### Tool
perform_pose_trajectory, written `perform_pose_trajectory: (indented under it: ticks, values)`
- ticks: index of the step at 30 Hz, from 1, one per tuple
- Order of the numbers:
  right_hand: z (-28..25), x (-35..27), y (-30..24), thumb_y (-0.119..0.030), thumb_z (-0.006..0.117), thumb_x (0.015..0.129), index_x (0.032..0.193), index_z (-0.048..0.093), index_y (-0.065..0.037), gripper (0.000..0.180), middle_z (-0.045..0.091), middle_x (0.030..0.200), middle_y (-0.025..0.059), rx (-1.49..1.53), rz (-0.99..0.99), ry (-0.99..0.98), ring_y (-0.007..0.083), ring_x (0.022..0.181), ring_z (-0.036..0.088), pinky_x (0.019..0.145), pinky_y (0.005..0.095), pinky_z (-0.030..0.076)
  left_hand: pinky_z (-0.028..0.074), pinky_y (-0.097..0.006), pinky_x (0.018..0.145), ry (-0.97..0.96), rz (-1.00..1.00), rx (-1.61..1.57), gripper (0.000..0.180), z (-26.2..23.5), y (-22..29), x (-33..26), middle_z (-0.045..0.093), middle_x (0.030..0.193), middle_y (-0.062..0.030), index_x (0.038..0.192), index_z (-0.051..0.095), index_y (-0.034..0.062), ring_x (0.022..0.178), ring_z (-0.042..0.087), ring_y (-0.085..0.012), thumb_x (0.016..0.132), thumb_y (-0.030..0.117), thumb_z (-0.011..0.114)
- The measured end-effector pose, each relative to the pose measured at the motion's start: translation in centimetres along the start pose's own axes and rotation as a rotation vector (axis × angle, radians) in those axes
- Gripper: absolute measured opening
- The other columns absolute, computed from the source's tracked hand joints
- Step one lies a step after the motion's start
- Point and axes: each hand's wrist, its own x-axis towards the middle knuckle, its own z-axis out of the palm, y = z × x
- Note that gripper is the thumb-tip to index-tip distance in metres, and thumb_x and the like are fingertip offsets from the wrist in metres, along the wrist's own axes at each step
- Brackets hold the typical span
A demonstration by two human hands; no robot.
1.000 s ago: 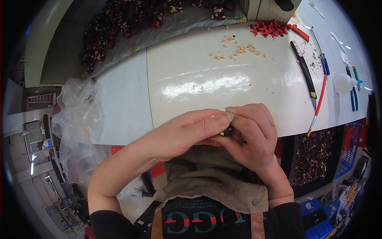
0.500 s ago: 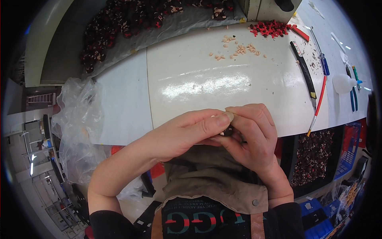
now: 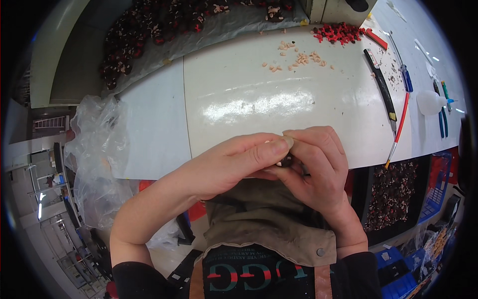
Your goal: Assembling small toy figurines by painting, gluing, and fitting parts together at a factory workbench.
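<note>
Both hands meet close to my body, just over the near edge of the white table [image 3: 229,70]. A small dark brown piece with pale bits [image 3: 286,160] is pinched between them, mostly covered by fingers. My left hand [image 3: 249,155] is closed on it, thumb laid across the top. My right hand [image 3: 319,162] is closed on its other side, fingers curled and thumb underneath. Small pale pieces [image 3: 303,59] lie scattered farther back on the table. Beside them, at the back right, is a heap of small red pieces [image 3: 341,33].
Dark pieces with red and pale parts [image 3: 149,32] cover a plastic sheet at the back left. A clear plastic bag [image 3: 99,162] hangs at left. To the right lie a black utility knife [image 3: 381,87], red-handled brush [image 3: 402,117], screwdriver [image 3: 406,77] and white squeeze bottle [image 3: 429,103]. A filled tray [image 3: 392,197] sits below.
The hands have shifted very slightly up, away from my body, and the dark piece has turned a little between the fingers. Both still grip it.
</note>
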Motion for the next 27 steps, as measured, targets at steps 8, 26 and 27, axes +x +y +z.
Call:
perform_pose_trajectory:
  ticks: [8, 26, 27]
  values:
    - [-0.1, -0.5, -0.1, -0.010, 0.080, 0.060, 0.094, 0.060, -0.003, 0.040, 0.061, 0.093, 0.0087, 0.001, -0.026, -0.021, 0.0240, 0.077, 0.056, 0.064, 0.0319, 0.046, 0.042, -0.024, 0.092, -0.074, 0.096, -0.024, 0.047, 0.4, -0.6, -0.8, 0.058, 0.108, -0.0074, 0.116, 0.053, -0.0024, 0.103, 0.053, -0.0105, 0.095, 0.039, 0.048]
    - [0.8, -7.9, -2.9, -0.010, 0.081, 0.062, 0.092, 0.059, -0.008, 0.037, 0.060, 0.097, 0.0075, 0.460, 0.326, -0.220, 0.0228, 0.085, 0.057, 0.069, 0.0304, 0.046, 0.040, -0.039, 0.097, -0.072, 0.221, -0.197, 0.073, -0.1, -12.9, -2.5, 0.052, 0.117, -0.0227, 0.127, 0.040, -0.0086, 0.112, 0.053, -0.0306, 0.086, 0.049, 0.057]
    - [0.8, -8.0, -2.8, -0.007, 0.081, 0.062, 0.094, 0.058, -0.007, 0.040, 0.059, 0.101, 0.0093, 0.464, 0.306, -0.253, 0.0224, 0.088, 0.056, 0.069, 0.0292, 0.046, 0.039, -0.038, 0.099, -0.135, 0.269, -0.214, 0.066, -0.7, -13.5, -2.3, 0.051, 0.121, -0.0214, 0.129, 0.040, -0.0071, 0.116, 0.050, -0.0287, 0.089, 0.045, 0.053]
